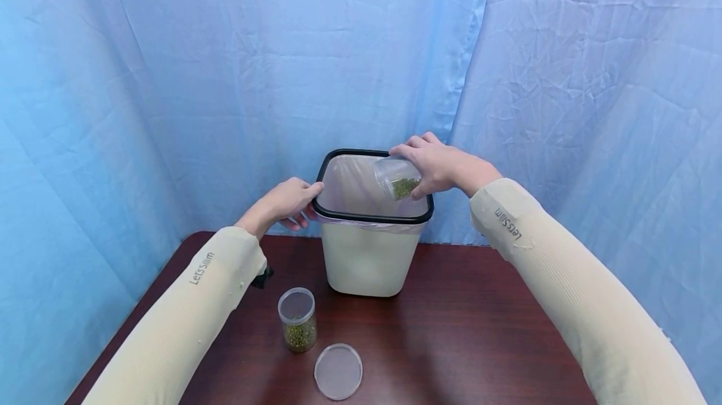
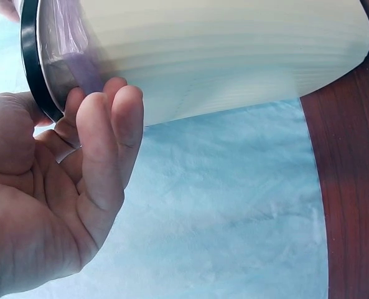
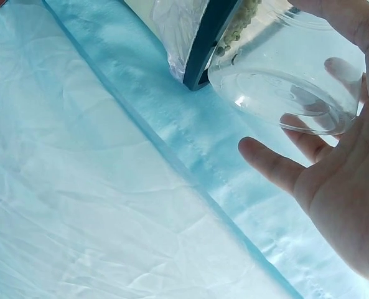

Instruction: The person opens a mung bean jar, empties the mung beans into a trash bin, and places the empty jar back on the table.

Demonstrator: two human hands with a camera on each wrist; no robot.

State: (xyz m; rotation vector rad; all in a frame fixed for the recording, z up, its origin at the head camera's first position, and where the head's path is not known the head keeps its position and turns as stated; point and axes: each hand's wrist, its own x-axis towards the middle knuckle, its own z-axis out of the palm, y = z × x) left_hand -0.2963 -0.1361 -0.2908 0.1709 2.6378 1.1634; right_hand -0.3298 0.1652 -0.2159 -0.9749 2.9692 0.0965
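Observation:
A cream trash bin [image 1: 369, 261] with a black rim and a thin purplish liner [image 1: 352, 182] stands at the back of the table. My left hand [image 1: 289, 198] holds the bin's left rim, thumb on top and fingers below it. Over the bin's right side, my right hand [image 1: 437, 163] grips a clear plastic jar [image 1: 386, 170], tilted with its mouth toward the bin's inside. Small green beans [image 1: 405, 189] lie along the jar's lower side. In the right wrist view the base of the jar [image 3: 284, 93] faces the palm. The bin's bottom inside is hidden.
A second clear jar [image 1: 297, 314], upright, lidded and partly filled with green beans, stands front left of the bin. Beside it a round clear lid [image 1: 338, 372] lies flat on the dark red table [image 1: 479, 330]. Blue curtains [image 1: 282, 66] hang close behind the bin.

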